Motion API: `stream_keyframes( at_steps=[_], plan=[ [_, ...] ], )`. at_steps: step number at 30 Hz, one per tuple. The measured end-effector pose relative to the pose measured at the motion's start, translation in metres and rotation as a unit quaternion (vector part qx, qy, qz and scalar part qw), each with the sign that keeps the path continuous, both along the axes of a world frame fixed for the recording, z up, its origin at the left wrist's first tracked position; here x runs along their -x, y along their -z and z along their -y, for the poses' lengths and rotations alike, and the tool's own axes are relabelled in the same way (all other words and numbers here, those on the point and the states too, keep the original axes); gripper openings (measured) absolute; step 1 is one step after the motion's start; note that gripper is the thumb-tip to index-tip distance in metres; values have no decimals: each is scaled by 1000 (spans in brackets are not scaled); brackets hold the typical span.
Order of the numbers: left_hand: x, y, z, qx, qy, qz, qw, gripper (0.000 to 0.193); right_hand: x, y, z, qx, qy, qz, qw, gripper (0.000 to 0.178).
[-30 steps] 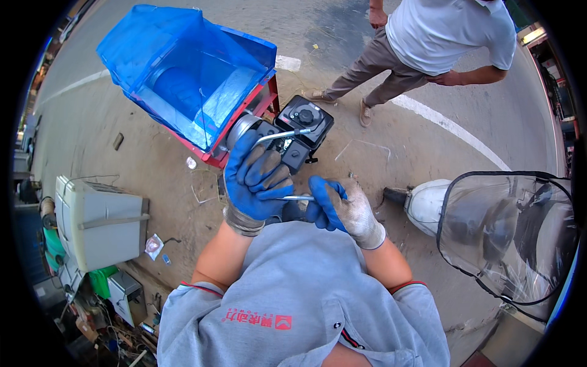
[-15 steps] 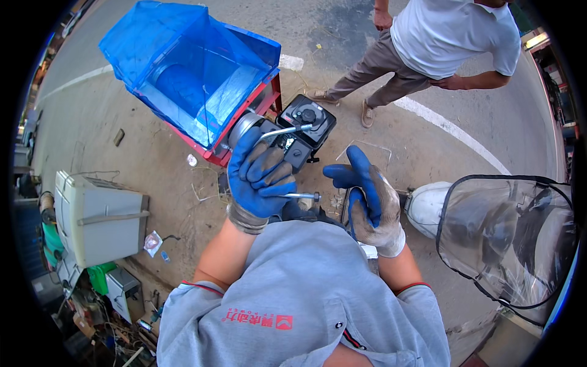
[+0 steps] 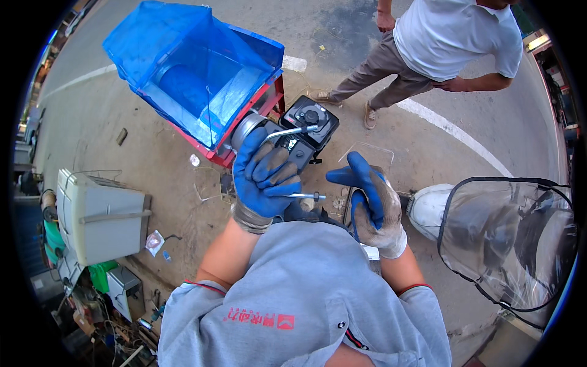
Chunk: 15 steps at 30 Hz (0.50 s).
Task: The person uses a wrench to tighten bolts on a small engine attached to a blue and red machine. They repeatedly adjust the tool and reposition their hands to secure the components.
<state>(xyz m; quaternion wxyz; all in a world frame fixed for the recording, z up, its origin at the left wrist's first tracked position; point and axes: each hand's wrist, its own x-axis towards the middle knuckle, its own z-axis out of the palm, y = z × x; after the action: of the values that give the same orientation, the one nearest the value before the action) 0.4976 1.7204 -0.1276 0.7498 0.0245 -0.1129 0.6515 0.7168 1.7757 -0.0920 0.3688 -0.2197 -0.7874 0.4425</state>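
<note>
Both my hands wear blue-coated, grey-backed work gloves. My left hand [image 3: 266, 174] is closed, fingers curled around a bent metal wrench [image 3: 290, 131] whose tip sticks out above the fingers. A straight metal rod with a nut-like end [image 3: 314, 196] pokes out below the same fingers. Whether it is a separate bolt or part of the wrench is hidden by the glove. To its right, my right hand [image 3: 374, 202] holds nothing, its fingers stretched and apart. Beyond my left hand stands a small black engine [image 3: 301, 131] beside a blue-hoppered machine on a red frame [image 3: 202, 85].
Ahead on the right, a person in a white shirt [image 3: 452, 49] stands near a painted white line [image 3: 452, 128]. A clear-panelled cover with black edging [image 3: 507, 238] is at right. On the left are a grey-white box [image 3: 107, 217] and a clutter of tools [image 3: 116, 342].
The view has shifted very slightly, so the machine and person sit a few pixels to the right. Both hands keep nearly the same pose, and the left still grips the wrench.
</note>
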Motion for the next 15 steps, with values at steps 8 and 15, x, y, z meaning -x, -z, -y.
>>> stream_keyframes(
  at_steps=[8, 15],
  plan=[
    [-3, -1, 0, 13, 2, 0, 1000, 52, -1, 2, 3, 43, -22, -41, 998, 69],
    [-6, 5, 1, 33, 10, 10, 999, 52, -3, 0, 5, 57, -35, -7, 998, 68]
  ],
)
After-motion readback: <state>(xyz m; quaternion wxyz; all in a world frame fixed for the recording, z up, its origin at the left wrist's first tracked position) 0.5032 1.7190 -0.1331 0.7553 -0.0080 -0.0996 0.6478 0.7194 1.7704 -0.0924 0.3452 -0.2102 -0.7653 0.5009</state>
